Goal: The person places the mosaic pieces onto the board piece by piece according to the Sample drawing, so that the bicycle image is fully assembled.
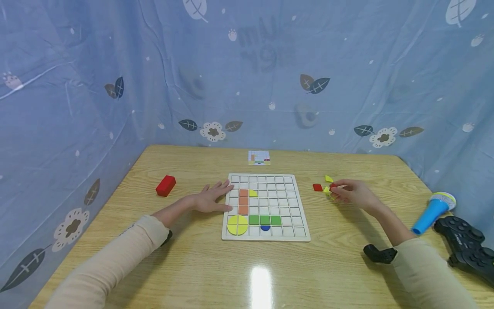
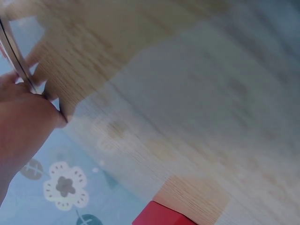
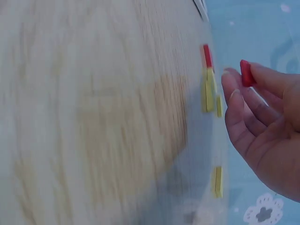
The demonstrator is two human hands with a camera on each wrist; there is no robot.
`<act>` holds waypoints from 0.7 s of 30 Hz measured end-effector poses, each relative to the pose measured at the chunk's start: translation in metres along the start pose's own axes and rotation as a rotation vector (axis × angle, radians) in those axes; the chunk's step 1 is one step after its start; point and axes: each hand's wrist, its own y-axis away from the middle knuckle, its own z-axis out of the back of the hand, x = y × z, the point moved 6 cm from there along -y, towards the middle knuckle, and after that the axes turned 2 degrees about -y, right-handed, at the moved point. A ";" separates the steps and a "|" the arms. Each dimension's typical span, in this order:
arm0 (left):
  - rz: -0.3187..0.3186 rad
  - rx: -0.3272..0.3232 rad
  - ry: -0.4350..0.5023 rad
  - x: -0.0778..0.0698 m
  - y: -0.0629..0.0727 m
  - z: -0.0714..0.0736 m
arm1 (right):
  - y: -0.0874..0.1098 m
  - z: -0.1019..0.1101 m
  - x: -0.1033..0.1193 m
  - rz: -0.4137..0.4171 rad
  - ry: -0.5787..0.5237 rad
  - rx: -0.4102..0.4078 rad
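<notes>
My left hand [image 1: 210, 199] lies with fingers spread and straight on the left edge of a white grid board [image 1: 305, 235]. Set in the board are orange squares [image 1: 243, 201], a yellow quarter-round piece [image 1: 252, 193], a yellow circle of quarter pieces [image 1: 237, 225], green squares [image 1: 265, 220] and a blue half-round piece [image 1: 265, 228]. Right of the board, my right hand [image 1: 354, 194] pinches a small red piece [image 3: 246, 74] between thumb and fingers. Around that hand lie a loose red square [image 1: 317, 187] and several yellow pieces [image 1: 328, 178], some partly hidden by the fingers.
A red block [image 1: 166, 186] sits at the left of the table. Behind the board lies a small printed pattern card [image 1: 259, 158]. A blue toy microphone [image 1: 431, 214] and a black game controller [image 1: 465, 244] occupy the right edge. Blue patterned cloth [image 1: 262, 86] hangs behind.
</notes>
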 end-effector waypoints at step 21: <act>-0.004 -0.022 0.000 0.000 0.000 0.000 | -0.023 -0.061 0.025 0.086 -0.071 0.157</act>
